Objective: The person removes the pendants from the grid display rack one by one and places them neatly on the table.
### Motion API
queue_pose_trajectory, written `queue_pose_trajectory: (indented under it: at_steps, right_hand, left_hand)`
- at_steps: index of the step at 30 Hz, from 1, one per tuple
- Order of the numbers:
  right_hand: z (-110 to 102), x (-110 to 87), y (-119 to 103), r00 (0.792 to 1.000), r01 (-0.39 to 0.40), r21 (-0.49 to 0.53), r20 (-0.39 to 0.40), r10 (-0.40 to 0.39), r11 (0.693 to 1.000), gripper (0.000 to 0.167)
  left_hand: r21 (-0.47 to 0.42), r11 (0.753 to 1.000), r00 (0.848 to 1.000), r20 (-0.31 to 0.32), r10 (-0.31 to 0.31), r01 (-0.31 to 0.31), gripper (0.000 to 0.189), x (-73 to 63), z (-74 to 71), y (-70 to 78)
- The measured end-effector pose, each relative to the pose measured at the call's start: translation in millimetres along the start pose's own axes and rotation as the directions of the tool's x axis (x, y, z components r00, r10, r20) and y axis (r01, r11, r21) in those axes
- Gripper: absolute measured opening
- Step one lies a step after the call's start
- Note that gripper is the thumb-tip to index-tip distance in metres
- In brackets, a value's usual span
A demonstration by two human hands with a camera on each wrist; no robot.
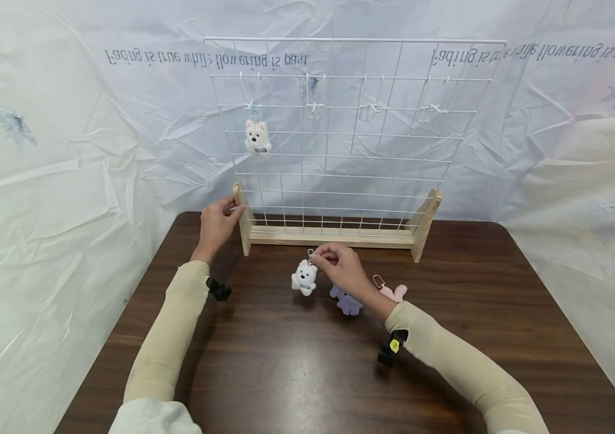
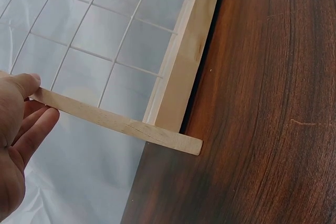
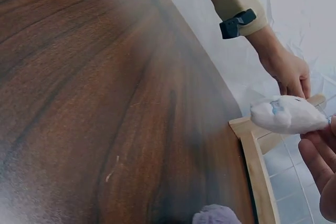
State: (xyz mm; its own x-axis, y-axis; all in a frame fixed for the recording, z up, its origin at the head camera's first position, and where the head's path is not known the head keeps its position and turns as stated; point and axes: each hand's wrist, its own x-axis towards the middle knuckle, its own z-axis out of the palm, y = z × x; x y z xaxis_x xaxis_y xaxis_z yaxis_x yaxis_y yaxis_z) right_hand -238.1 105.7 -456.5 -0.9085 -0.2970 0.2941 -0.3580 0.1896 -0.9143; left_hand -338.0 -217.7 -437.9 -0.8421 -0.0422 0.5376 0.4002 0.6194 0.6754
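My left hand (image 1: 217, 224) pinches the top of the wooden side post (image 1: 243, 220) at the left end of a white wire grid rack (image 1: 340, 144); thumb and fingers sit on either side of the wood in the left wrist view. My right hand (image 1: 342, 268) holds a white plush dog keychain (image 1: 304, 278) by its clasp, and the dog hangs over the table in front of the rack. A second white plush dog keychain (image 1: 257, 138) hangs from the leftmost hook. Under my right forearm lie a purple plush keychain (image 1: 347, 302) and a partly hidden pink plush keychain (image 1: 394, 293).
Three more white hooks, such as the middle hook (image 1: 369, 110), stick out along the grid to the right. The rack stands at the back of a dark wooden table (image 1: 264, 361). Behind it hangs a white printed cloth (image 1: 150, 120).
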Motion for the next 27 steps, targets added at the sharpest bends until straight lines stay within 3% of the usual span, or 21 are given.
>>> queue_pose_trajectory:
  at_steps: [10,27]
  right_hand:
    - [5.6,-8.7,8.4,0.996,-0.006,-0.03,0.092,0.009,1.0,0.006]
    - [17.6,-17.1,19.2,0.983,-0.057,-0.137,0.167,0.08,0.989,0.005]
  left_hand:
    - [0.005,1.0,1.0,-0.003,-0.001,0.001,0.038,-0.7,0.3,0.9]
    - [0.006,1.0,1.0,-0.002,0.009,-0.009,0.037,0.7,-0.5,1.1]
